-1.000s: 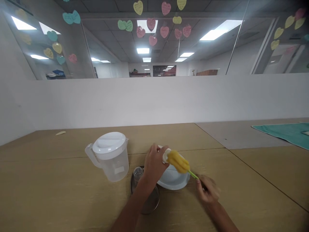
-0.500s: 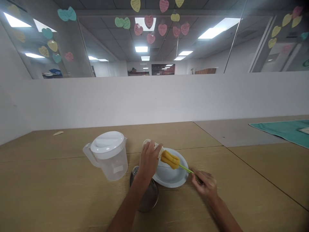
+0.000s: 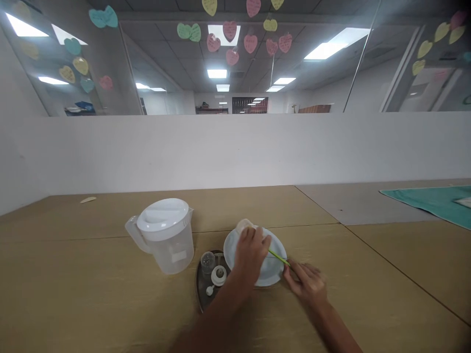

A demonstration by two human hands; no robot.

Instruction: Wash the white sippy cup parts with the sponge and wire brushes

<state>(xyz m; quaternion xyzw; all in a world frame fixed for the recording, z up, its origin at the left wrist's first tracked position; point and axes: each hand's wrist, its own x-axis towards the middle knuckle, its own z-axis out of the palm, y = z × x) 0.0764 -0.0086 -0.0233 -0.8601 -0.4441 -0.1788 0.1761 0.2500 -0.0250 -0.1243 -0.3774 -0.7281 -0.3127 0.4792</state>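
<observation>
My left hand (image 3: pixel 253 252) is wrapped round a pale, cream-white container (image 3: pixel 243 224), above a white oval plate (image 3: pixel 270 275). Most of the container is hidden behind my fingers, so its exact shape is unclear. In my right hand (image 3: pixel 307 283) is the handle end of a bottle brush (image 3: pixel 276 255), whose green stem slants up and left to my left hand. Its yellow sponge head is out of sight behind that hand. Left of the plate, a dark round tray (image 3: pixel 201 294) is partly covered by my left forearm.
On the tray are a clear glass jar (image 3: pixel 208 262), a white ring-shaped piece (image 3: pixel 219 275) and a small white part (image 3: pixel 209 290). A lidded clear pitcher (image 3: pixel 172 250) stands further left. A teal cloth (image 3: pixel 423 198) lies far right, before a white wall (image 3: pixel 235 152).
My left hand has moved right and slightly down with the container, towards my right hand. The yellow sponge head, visible before, is now hidden. More of the tray shows.
</observation>
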